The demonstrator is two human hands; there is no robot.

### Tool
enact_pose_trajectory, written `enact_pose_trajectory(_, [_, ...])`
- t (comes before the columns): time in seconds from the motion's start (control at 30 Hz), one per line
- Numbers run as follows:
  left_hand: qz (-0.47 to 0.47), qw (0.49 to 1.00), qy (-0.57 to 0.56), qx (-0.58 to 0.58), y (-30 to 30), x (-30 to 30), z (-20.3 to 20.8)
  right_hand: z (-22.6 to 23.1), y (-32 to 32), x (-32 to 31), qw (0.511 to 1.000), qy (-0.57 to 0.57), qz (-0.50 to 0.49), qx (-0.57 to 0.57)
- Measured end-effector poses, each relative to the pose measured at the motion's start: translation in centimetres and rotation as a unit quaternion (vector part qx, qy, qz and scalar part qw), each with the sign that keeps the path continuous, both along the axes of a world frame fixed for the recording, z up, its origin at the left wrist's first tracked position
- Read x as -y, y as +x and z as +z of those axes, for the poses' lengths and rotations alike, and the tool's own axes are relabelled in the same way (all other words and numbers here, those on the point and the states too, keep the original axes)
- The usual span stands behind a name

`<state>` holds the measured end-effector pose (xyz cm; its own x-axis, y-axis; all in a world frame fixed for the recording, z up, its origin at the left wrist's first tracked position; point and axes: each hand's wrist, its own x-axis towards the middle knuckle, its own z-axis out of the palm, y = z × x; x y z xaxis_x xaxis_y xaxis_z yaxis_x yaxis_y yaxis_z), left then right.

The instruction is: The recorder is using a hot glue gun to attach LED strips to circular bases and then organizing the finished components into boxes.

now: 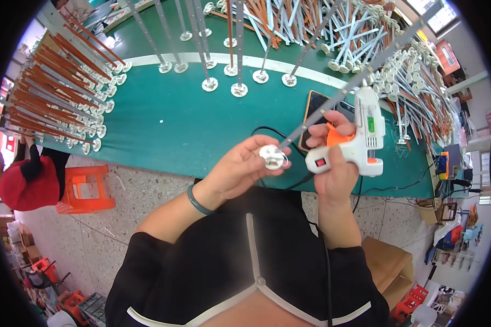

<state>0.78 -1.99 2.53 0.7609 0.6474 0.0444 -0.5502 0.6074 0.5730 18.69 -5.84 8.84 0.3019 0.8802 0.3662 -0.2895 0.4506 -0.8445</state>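
My left hand (245,168) grips a round white base (273,157) between thumb and fingers, its underside turned up toward me. From that base a long grey strip with small dots (333,102) slants up to the far right. My right hand (335,158) is wrapped round a white hot glue gun (370,125) with an orange trigger and a red switch. The gun's rear end points toward me, and its handle lies near the white base without visibly touching it. Whether glue sits on the base is too small to tell.
A phone (313,111) lies on the green table (191,131) behind the gun. Several strips stand upright on round bases (239,90) at the back. Dense bundles of brown and grey strips fill the far left and right. A person in red (30,182) sits near an orange stool (90,191).
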Motion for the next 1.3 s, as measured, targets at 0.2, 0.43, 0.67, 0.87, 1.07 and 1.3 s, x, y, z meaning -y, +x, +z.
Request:
enact_pose_trajectory(0.2, [0.115,0.993,-0.025,0.026,-1.8,-0.7,0.8,-2.4,1.5,4.2,0.979,-0.099,0.135,0.118])
enact_pose_trajectory(0.43, [0.127,0.991,-0.027,0.025,-2.2,-0.3,0.8,-1.7,0.9,4.7,0.954,-0.154,0.21,0.15])
enact_pose_trajectory(0.67, [0.12,0.992,-0.026,0.02,-2.1,-0.3,1.1,-2.2,1.6,4.5,0.952,-0.135,0.215,0.169])
enact_pose_trajectory(0.87, [0.118,0.993,-0.022,0.01,-2.0,-0.2,1.2,-2.0,1.8,4.6,0.952,-0.125,0.212,0.183])
enact_pose_trajectory(1.07, [0.11,0.993,-0.026,0.021,-1.9,-0.1,0.9,-1.0,1.7,4.7,0.94,-0.179,0.211,0.198])
enact_pose_trajectory(1.3, [0.11,0.992,-0.027,0.046,-2.0,-0.2,0.5,-1.3,2.0,4.9,0.942,-0.179,0.201,0.201])
